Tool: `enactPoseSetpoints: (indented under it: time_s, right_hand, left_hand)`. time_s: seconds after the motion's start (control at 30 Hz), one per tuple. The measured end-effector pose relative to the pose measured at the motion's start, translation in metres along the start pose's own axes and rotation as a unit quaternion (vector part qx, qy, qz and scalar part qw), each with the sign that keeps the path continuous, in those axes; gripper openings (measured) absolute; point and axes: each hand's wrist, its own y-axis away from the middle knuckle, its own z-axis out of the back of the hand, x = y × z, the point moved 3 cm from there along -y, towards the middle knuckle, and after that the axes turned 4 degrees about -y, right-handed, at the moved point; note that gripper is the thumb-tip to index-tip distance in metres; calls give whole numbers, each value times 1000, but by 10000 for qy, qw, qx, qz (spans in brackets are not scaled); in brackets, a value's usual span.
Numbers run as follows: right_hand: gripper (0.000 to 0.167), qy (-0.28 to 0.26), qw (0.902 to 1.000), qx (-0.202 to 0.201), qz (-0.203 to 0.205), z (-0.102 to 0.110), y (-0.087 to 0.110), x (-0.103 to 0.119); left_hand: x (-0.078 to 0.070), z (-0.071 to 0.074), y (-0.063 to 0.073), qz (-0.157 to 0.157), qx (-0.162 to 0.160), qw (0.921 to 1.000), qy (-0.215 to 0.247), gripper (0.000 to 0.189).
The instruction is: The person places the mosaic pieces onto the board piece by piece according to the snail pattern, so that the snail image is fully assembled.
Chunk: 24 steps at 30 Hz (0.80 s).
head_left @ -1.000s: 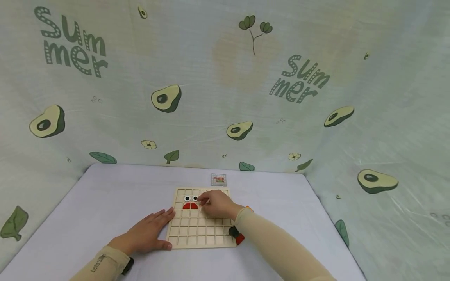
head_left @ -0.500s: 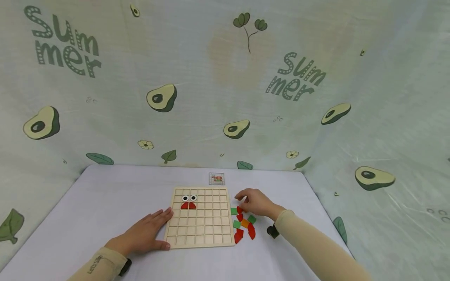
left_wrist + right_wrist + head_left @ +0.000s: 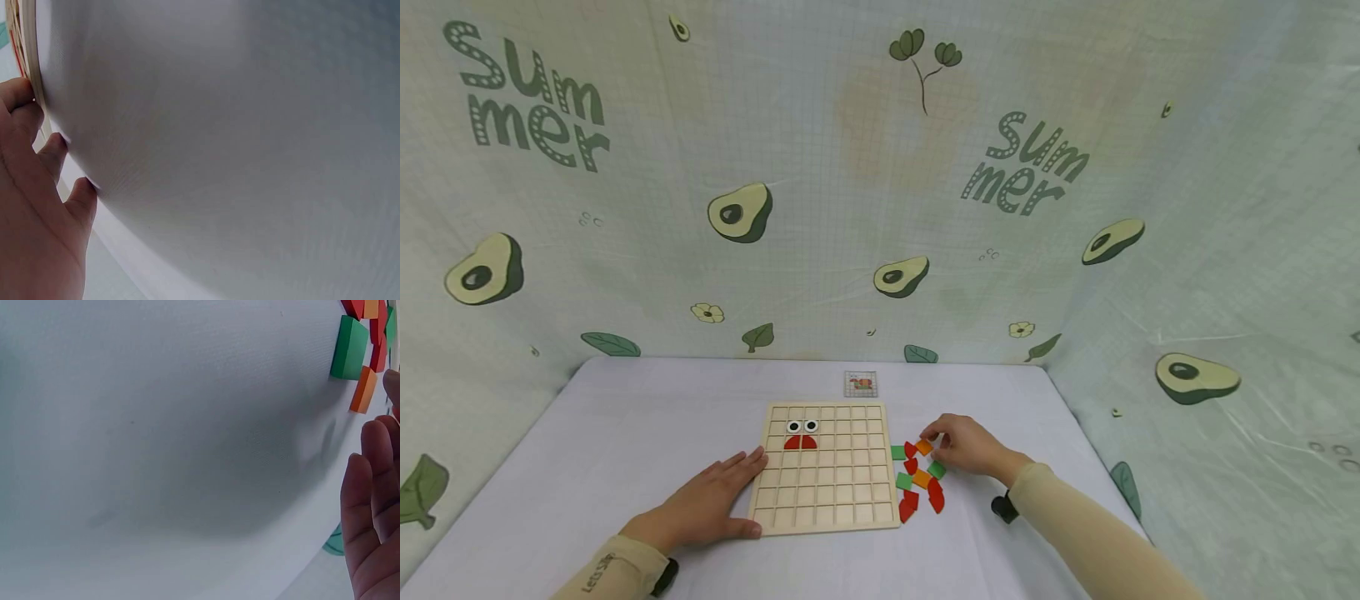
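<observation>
A square wooden grid board (image 3: 823,479) lies on the table, with two round eye pieces (image 3: 802,427) above two red quarter-round pieces (image 3: 801,442) in its cells. My left hand (image 3: 707,504) rests flat beside it, fingertips and thumb at its left edge. Right of the board, my right hand (image 3: 973,448) reaches over a loose group of pieces. Its bent index finger and thumb are at an orange block (image 3: 923,447), which lies beside a green block (image 3: 937,469). In the right wrist view, that orange block (image 3: 364,390) is near the thumb tip, and the other fingers are relaxed.
Several more red (image 3: 936,495), green (image 3: 904,481) and orange (image 3: 921,478) pieces lie along the board's right edge. Behind the board is a small picture card (image 3: 861,384) showing a coloured figure on a grid. A printed cloth (image 3: 820,292) hangs behind the table.
My right hand has left the board's eye pieces and moved right to the loose pieces, then slightly farther right, uncovering a red piece and the orange block. My left hand stays at the board's edge.
</observation>
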Motion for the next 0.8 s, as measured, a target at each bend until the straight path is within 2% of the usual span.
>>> enactPoseSetpoints:
  time_s: [0.17,0.4,0.53,0.8]
  right_hand:
    - [28,161,9997,-40,188,-5,-2,4]
    - [27,533,9982,189,213,-15,-13,12]
    - [26,750,9965,264,261,-17,-16,12]
    - [21,1149,9932,11,197,-18,-18,10]
  left_hand:
    - [0,0,2,14,0,10000,22,107]
    - [-1,-1,1,-104,-42,9999,50,107]
    - [1,-4,-1,-19,13,10000,11,108]
    - [4,-5,-1,-14,15,10000,-21,108]
